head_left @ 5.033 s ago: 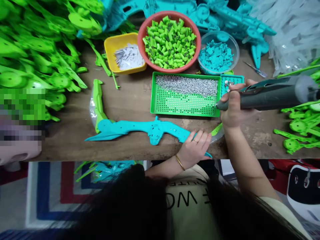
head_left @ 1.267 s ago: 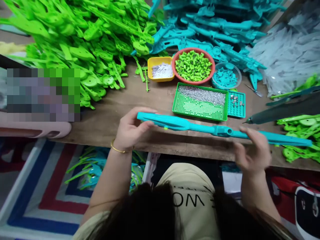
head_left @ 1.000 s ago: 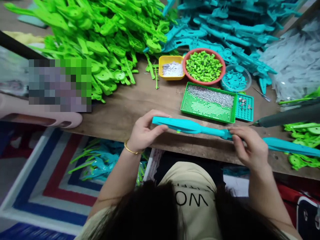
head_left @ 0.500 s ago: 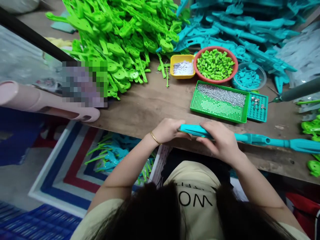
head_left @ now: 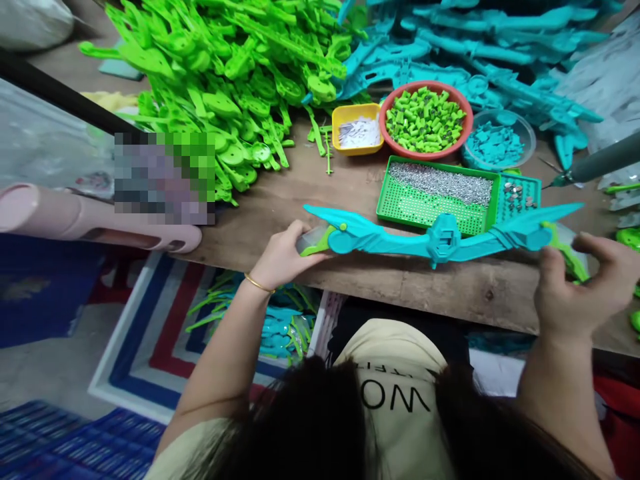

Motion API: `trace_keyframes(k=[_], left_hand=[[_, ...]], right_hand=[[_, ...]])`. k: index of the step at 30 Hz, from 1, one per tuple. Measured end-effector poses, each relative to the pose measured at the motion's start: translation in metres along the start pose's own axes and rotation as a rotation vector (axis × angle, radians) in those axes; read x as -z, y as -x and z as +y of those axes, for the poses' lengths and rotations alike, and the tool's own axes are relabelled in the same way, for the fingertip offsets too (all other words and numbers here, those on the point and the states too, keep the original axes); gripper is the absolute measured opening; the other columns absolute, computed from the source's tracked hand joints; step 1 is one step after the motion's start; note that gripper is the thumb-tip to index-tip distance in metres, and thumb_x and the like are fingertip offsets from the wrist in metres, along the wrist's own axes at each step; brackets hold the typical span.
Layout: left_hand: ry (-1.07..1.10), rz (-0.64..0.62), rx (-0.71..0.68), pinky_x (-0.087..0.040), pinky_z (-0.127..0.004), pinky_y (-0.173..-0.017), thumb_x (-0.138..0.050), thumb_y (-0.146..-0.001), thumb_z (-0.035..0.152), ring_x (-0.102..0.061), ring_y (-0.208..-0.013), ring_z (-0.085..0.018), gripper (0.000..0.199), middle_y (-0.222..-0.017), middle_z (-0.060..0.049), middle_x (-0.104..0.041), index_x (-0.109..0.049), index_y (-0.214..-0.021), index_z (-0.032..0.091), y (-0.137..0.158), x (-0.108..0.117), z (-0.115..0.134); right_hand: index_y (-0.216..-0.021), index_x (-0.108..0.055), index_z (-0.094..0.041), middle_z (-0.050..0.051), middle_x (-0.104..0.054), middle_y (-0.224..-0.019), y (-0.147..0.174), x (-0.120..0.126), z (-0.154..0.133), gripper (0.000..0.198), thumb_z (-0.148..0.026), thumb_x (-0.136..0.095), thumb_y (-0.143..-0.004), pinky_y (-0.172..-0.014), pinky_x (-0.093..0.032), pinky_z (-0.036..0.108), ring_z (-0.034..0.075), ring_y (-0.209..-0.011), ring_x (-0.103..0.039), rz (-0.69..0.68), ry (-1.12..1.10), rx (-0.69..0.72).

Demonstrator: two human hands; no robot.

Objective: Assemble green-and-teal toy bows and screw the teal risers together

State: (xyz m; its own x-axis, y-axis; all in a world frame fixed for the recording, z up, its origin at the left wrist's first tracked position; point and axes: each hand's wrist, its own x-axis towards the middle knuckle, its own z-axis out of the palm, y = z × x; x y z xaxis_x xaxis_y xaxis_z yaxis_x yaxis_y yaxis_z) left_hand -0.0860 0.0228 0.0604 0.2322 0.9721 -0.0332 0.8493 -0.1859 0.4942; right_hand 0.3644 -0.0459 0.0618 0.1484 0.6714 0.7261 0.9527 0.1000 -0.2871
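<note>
A toy bow of turquoise plastic, with a hub at its centre and green pieces at both ends, is held level over the table's front edge. At its left end, my left hand is closed round the green end piece and a clear grey part. My right hand is closed at the other end, thumb and fingers on either side of the green end piece. A green perforated tray of small metal screws sits just behind the bow, partly covered by it.
Green parts and turquoise parts are heaped at the back. A yellow dish, a red bowl and a clear tub hold small pieces. A screwdriver hangs at right. A crate stands below left.
The turquoise bow has turned from edge-on to show its broad face with the hub. My hands have moved apart, from near one end to opposite ends.
</note>
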Motion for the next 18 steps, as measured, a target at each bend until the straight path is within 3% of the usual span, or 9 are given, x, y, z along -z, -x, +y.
trace_keyframes(k=[4, 7, 11, 15, 18], left_hand=[[-0.029, 0.039, -0.032, -0.046, -0.026, -0.068, -0.068, -0.074, 0.055, -0.063, -0.074, -0.018, 0.043, -0.085, -0.002, -0.067, -0.058, -0.093, 0.019, 0.006, 0.000, -0.007], [-0.069, 0.087, -0.046, -0.048, -0.029, -0.077, -0.065, -0.076, 0.046, -0.065, -0.084, -0.021, 0.035, -0.094, -0.005, -0.069, -0.060, -0.098, 0.018, 0.005, -0.003, -0.005], [-0.128, 0.084, -0.005, -0.050, -0.033, -0.083, -0.064, -0.077, 0.039, -0.066, -0.093, -0.025, 0.037, -0.103, -0.009, -0.070, -0.062, -0.106, 0.017, 0.007, -0.007, -0.003], [-0.247, 0.226, 0.022, -0.049, -0.040, -0.090, -0.062, -0.079, 0.034, -0.063, -0.107, -0.032, 0.048, -0.119, -0.015, -0.066, -0.057, -0.124, 0.015, 0.013, -0.010, 0.000], [-0.361, 0.288, 0.005, -0.049, -0.042, -0.088, -0.060, -0.083, 0.033, -0.062, -0.108, -0.033, 0.046, -0.119, -0.015, -0.064, -0.058, -0.126, 0.017, 0.018, -0.009, 0.006]], right_hand=[[-0.130, -0.056, -0.013, 0.027, -0.062, -0.120, 0.017, -0.016, 0.073, 0.088, -0.058, -0.080, -0.059, -0.083, -0.044, 0.050, 0.041, -0.108, -0.058, -0.279, 0.248, -0.019], [-0.130, -0.057, -0.011, 0.028, -0.065, -0.115, 0.025, -0.027, 0.095, 0.085, -0.054, -0.080, -0.060, -0.081, -0.043, 0.051, 0.042, -0.103, -0.060, -0.314, 0.299, -0.064], [-0.116, -0.066, -0.013, 0.025, -0.069, -0.101, 0.031, -0.024, 0.100, 0.064, -0.051, -0.076, -0.066, -0.077, -0.042, 0.050, 0.040, -0.095, -0.060, -0.323, 0.344, -0.116], [-0.119, -0.066, -0.015, 0.022, -0.067, -0.100, 0.035, -0.009, 0.094, 0.056, -0.051, -0.070, -0.075, -0.074, -0.042, 0.045, 0.035, -0.091, -0.058, -0.415, 0.333, -0.003], [-0.117, -0.068, -0.018, 0.019, -0.066, -0.094, 0.033, 0.010, 0.085, 0.051, -0.051, -0.067, -0.079, -0.071, -0.043, 0.042, 0.031, -0.085, -0.057, -0.414, 0.375, 0.091]])
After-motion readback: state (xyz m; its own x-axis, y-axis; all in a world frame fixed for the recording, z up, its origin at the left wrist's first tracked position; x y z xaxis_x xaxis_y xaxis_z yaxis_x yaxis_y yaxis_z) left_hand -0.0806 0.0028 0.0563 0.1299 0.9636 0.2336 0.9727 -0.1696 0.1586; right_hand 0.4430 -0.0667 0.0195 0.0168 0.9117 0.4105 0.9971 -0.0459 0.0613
